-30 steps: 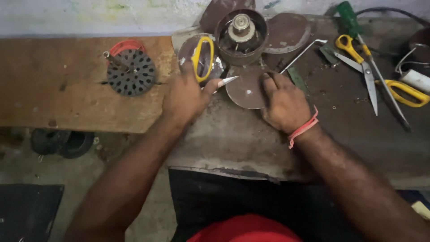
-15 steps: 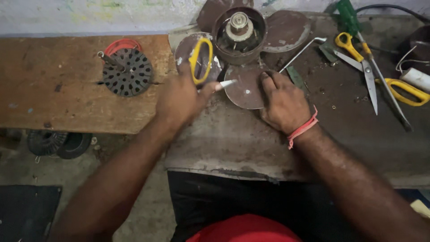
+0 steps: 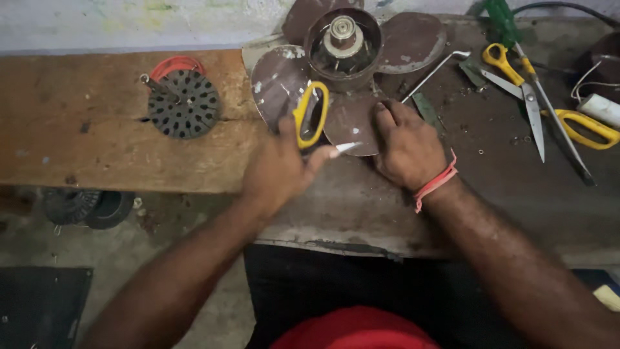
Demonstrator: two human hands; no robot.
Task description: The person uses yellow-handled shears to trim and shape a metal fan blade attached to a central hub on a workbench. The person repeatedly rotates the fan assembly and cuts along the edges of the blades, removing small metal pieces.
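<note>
Left hand [image 3: 278,169] grips scissors [image 3: 312,116] — right hand [image 3: 407,147] pins fan blade [image 3: 352,123].

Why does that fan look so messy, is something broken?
The fan lies dismantled on the bench: its brown blades are dusty and scratched with pale marks, and the hub is open, showing the motor. The left hand holds yellow scissors at one blade; the right hand presses it down. Whether it is broken, I can't tell.

Crowded at the back, open at the front

The brown metal fan with round blades [image 3: 352,77] and the long yellow-handled scissors [image 3: 539,106] block the far tabletop [image 3: 504,194]. The near edge and the wooden board [image 3: 77,129] leave room to pass.
</note>
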